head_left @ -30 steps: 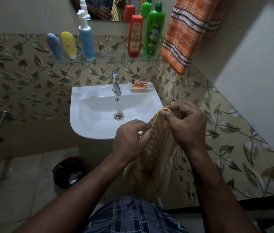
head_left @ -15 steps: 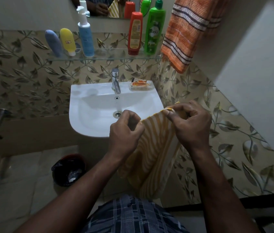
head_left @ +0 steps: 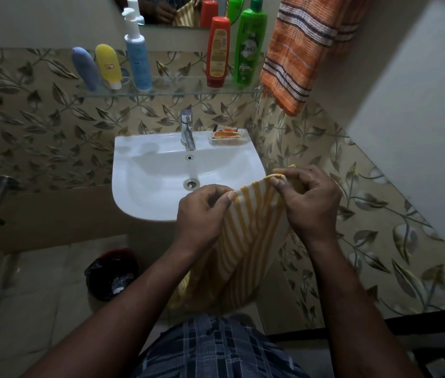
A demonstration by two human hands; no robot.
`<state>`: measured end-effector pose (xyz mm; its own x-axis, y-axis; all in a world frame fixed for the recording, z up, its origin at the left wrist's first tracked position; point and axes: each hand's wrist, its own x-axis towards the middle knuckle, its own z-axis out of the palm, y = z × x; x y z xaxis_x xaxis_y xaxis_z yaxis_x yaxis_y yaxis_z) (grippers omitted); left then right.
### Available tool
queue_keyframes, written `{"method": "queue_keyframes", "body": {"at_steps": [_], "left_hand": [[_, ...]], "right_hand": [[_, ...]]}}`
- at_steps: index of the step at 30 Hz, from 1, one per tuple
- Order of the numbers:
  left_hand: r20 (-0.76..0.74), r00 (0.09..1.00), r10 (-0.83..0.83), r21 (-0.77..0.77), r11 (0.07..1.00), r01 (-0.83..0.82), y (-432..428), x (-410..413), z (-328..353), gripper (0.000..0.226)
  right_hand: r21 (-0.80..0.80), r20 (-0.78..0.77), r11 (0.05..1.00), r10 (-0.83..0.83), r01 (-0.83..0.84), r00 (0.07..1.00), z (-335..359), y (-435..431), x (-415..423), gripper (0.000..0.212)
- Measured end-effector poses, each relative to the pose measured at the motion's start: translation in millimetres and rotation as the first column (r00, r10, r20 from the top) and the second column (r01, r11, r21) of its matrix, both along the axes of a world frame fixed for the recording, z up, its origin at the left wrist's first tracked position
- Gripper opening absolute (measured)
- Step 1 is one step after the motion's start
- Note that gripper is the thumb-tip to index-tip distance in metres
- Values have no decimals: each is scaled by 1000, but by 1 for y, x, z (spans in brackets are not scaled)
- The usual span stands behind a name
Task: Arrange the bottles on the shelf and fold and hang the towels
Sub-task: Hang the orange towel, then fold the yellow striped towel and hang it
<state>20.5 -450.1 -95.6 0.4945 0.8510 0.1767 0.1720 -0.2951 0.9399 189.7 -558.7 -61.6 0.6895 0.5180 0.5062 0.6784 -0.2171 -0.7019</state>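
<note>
Both hands are drawing further apart than a second ago, and the yellow striped towel [head_left: 251, 241] is opening out from a bunched strip into a flatter panel between them. The left hand [head_left: 202, 214] is pinching one top corner between thumb and curled fingers. The right hand [head_left: 308, 203] is pinching the other corner, a little higher and nearer the tiled wall. The towel is hanging down from that stretched top edge, just in front of the sink [head_left: 139, 192] rim, with its lower end dropping between the forearms towards the person's lap.

Judging by the scene, the bottle part is looking done: the bottles [head_left: 137, 61] are standing or leaning in a row on the glass shelf [head_left: 175, 91], and the orange towel [head_left: 297, 50] is already hanging up at the right. So the step in hand is folding the second towel, and right now its top edge is being squared. The next move is probably calling for the two corners to be brought together with the edges matched, without letting either pinch slip. The folded towel is then needing a place near the orange one, though no rail is showing
</note>
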Motion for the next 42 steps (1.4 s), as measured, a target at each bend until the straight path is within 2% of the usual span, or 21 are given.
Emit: {"method": "queue_keyframes", "body": {"at_steps": [2, 4, 8, 12, 15, 18, 21, 23, 25, 27, 29, 34, 38, 42], "left_hand": [[-11, 998, 67, -37, 997, -67, 1, -1, -3, 9], [-45, 992, 117, -43, 992, -119, 0, -2, -5, 7], [-92, 987, 133, -17, 991, -135, -2, 0, -9, 8], [-82, 990, 114, -84, 989, -121, -1, -1, -10, 7], [-84, 990, 113, -92, 988, -120, -3, 1, -11, 7], [-94, 987, 132, -49, 989, -137, -4, 4, -10, 7], [-104, 988, 118, -11, 993, -120, -6, 7, -9, 6], [-106, 991, 76, 28, 997, -74, -8, 8, -10, 7], [-122, 992, 36, 103, 994, -24, -8, 8, -11, 13], [-122, 992, -2, 123, 992, 17, -6, 5, -13, 18], [-94, 992, -79, 120, 989, 90, -3, -1, -15, 13], [-105, 964, -243, 157, 953, 257, -3, -8, -18, 19], [-66, 972, -226, 102, 967, 232, -5, -12, -21, 21], [6, 975, -220, 41, 975, 220, -12, -15, -22, 7]], "right_hand": [[-19, -71, 999, -42, 41, 997, -10, 0, 4, 27], [19, -141, 995, -90, 94, 986, -15, -1, 4, 23], [71, -167, 985, -146, 160, 975, -19, 0, -3, 21], [58, -207, 985, -145, 160, 968, -21, 0, 0, 22], [33, -141, 987, -153, 159, 978, -20, 1, -3, 26], [3, 60, 990, -140, 141, 988, -22, 2, -14, 30], [-21, 175, 999, -31, 35, 984, -25, 4, -27, 32], [-70, 199, 989, 145, -134, 969, -26, 6, -36, 33], [-147, 168, 937, 339, -316, 926, -25, 6, -40, 33], [-181, 71, 887, 443, -425, 894, -22, 5, -35, 30], [-215, -13, 865, 462, -454, 887, -21, 5, -25, 26], [-337, -152, 800, 475, -497, 867, -19, 0, -10, 21], [-431, -188, 749, 471, -503, 862, -15, 1, -7, 23], [-515, -175, 686, 503, -514, 846, -11, -3, -6, 19]]}}
